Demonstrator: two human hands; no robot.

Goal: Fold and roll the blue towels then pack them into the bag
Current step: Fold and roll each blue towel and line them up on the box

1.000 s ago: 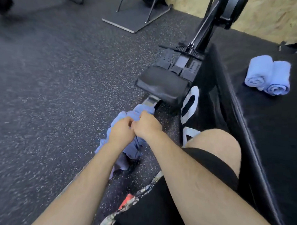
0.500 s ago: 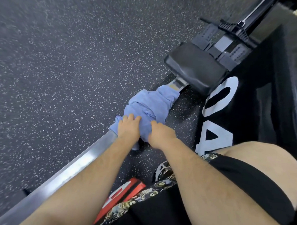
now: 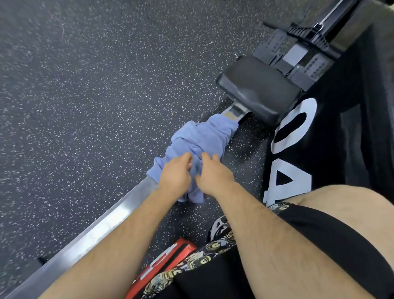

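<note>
A crumpled blue towel (image 3: 203, 138) lies draped over the metal rail (image 3: 93, 235) of a rowing machine, just below its black seat (image 3: 257, 93). My left hand (image 3: 175, 174) sits on the towel's near left part with fingers curled into the cloth. Beside it, my right hand (image 3: 215, 172) lies on the towel's near right part, fingers bent into the folds. The two hands are close together, almost touching. No bag is clearly visible.
Speckled dark rubber floor (image 3: 81, 99) fills the left. A black padded box with white lettering (image 3: 304, 142) stands close on the right. My bare knee (image 3: 346, 212) and black shorts are at lower right. A red object (image 3: 164, 261) lies by my leg.
The view dropped toward the floor, and the two rolled towels on the box left the frame. My hands slid a little along the towel and moved slightly apart, then close again.
</note>
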